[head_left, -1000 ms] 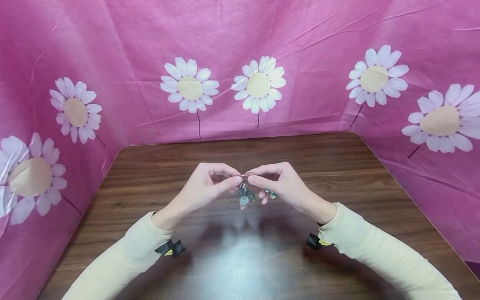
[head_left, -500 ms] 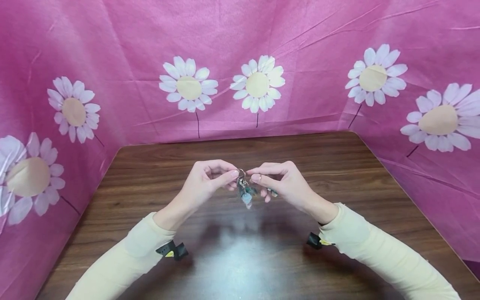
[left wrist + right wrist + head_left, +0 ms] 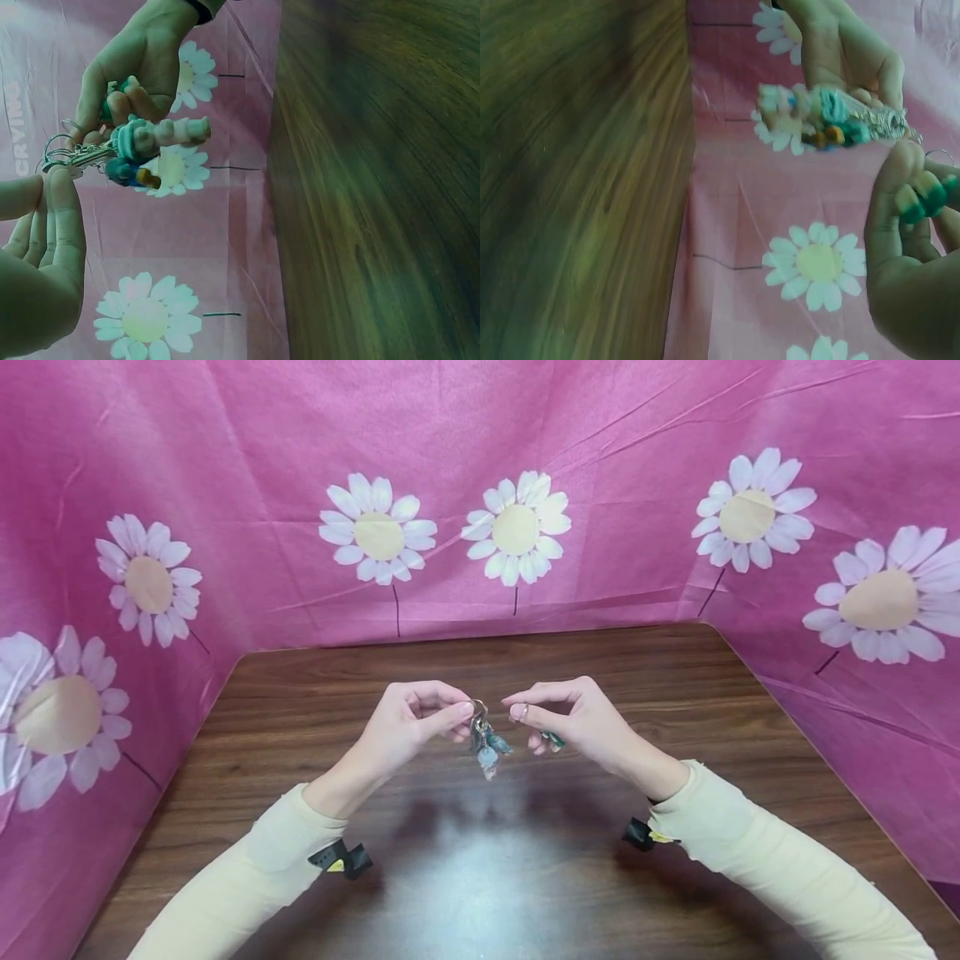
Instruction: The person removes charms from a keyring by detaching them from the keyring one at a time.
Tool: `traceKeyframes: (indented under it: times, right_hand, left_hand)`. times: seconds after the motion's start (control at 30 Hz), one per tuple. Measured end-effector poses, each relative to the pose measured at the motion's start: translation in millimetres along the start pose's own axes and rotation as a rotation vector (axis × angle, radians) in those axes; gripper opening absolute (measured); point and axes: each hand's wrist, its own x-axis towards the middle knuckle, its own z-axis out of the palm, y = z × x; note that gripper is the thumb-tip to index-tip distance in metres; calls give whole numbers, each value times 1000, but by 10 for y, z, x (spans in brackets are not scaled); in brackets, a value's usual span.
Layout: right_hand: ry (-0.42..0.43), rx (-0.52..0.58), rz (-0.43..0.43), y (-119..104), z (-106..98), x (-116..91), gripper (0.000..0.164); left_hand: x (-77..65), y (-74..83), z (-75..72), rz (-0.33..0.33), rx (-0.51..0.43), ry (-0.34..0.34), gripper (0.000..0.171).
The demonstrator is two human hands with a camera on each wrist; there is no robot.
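Observation:
My left hand pinches a metal key ring between thumb and index finger above the table. From that ring hang several keys and small figure charms in teal, white and pink, one with an orange-yellow part. Facing it, my right hand pinches a small thin metal ring between thumb and index finger. A green-and-cream figure charm lies against its curled lower fingers. In the head view a narrow gap separates the right fingertips from the left hand's key ring.
The brown wood-grain table spreads below both hands. Pink cloth printed with white daisies stands along its back and both sides. Black wrist straps sit at both sleeves.
My right hand has drawn away to the right with the small ring and green charm. The left hand has shifted slightly left, its charms now hanging apart from the right fingers.

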Motion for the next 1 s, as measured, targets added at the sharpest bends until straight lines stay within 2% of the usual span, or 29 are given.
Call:
traceKeyframes:
  times: [0.1, 0.2, 0.4, 0.7, 1.0]
  right_hand:
    - [-8, -13, 11, 70, -80, 45, 22]
    - [1, 8, 59, 175, -178, 100, 26]
    - [23, 42, 153, 391, -417, 188, 32]
    - [33, 44, 296, 799, -775, 289, 41]
    - [82, 74, 409, 1191, -997, 328, 46]
  left_hand:
    - [-5, -30, -40, -1, 18, -12, 14]
    - [-9, -63, -92, -17, 20, -41, 14]
    - [-7, -143, -184, -101, -15, -110, 14]
    - [-25, -274, -244, -205, -24, -134, 15]
    - [-86, -430, -254, -224, 3, -171, 17]
